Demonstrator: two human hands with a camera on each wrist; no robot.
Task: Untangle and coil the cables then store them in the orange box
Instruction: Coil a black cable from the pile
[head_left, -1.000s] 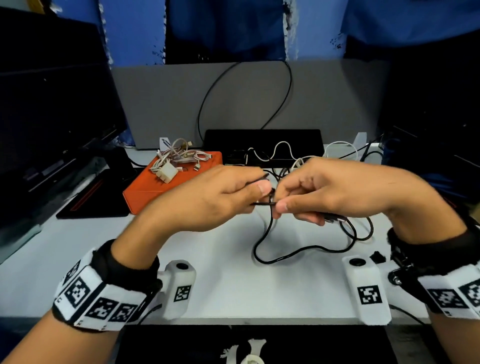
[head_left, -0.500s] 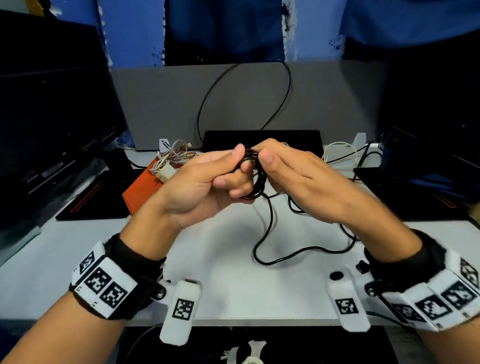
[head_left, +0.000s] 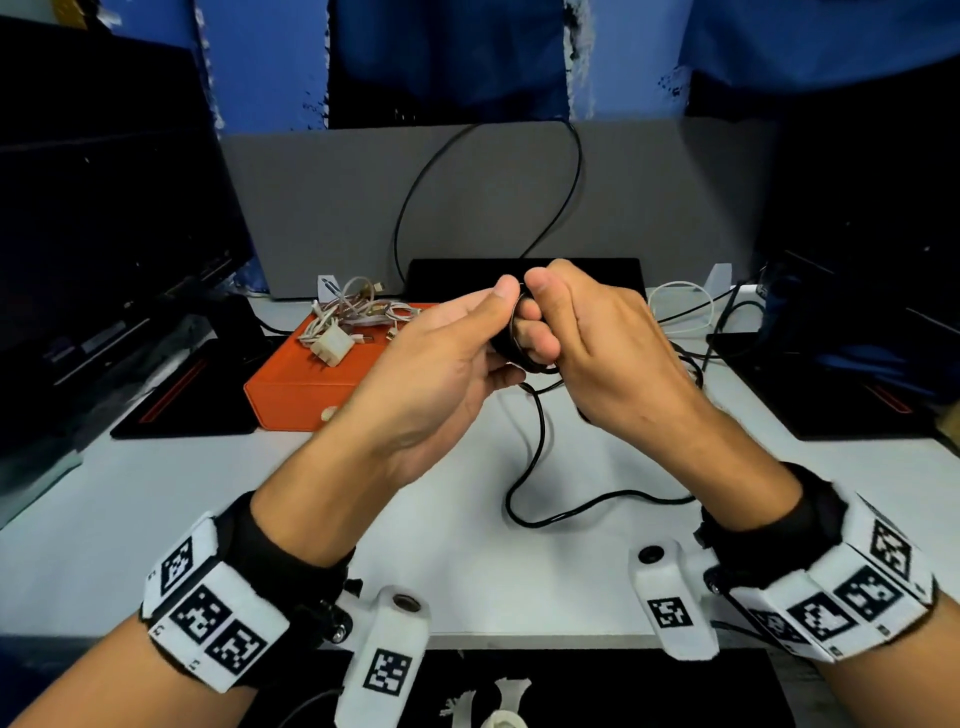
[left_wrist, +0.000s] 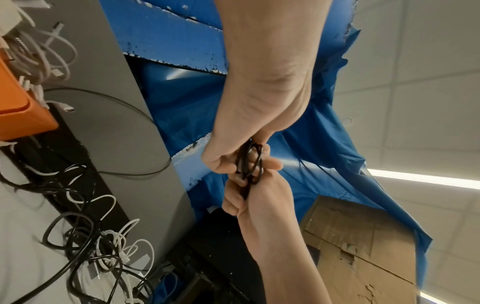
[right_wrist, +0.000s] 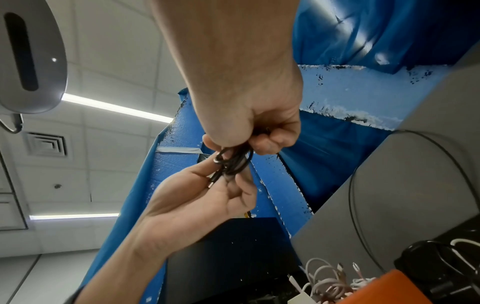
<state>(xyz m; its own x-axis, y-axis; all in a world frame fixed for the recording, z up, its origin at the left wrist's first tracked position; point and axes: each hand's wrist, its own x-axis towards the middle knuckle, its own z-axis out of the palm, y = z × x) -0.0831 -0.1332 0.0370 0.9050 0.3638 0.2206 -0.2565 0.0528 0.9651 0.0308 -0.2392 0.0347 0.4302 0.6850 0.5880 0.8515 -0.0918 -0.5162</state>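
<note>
A black cable is partly wound into a small coil held above the white table. My left hand grips the coil from the left, thumb on top. My right hand pinches the same coil from the right. The cable's loose tail hangs down and loops on the table. In the right wrist view the coil sits between both hands, and a metal plug lies on my left palm. The closed orange box stands at the left rear, with a bundle of white cables on its lid.
More tangled black and white cables lie at the back right. A black flat device sits against the grey partition. Dark mats and monitors flank the table on both sides.
Both hands rose from a low pinch over the table and came together higher up. More of the black cable is wound into the coil, and less of it lies on the table.
</note>
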